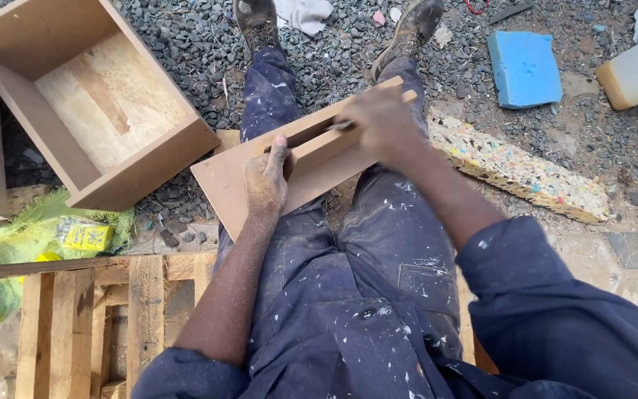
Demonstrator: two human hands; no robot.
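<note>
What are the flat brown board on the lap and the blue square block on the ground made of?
The flat brown board looks like fibreboard: smooth, matte, no grain, though plain wood is possible. The blue square block looks like soft foam, with a dull, dented surface.

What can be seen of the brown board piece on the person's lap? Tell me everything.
The board piece is a flat panel of smooth brown fibreboard, as it looks, with narrower strips fixed along it to form a long open slot. It lies tilted across the person's knees. The left hand rests on it, thumb pointing into the slot; the right hand presses on the upper strip, a thin tool partly hidden under its fingers. Its edges look pale and dusty.
</note>
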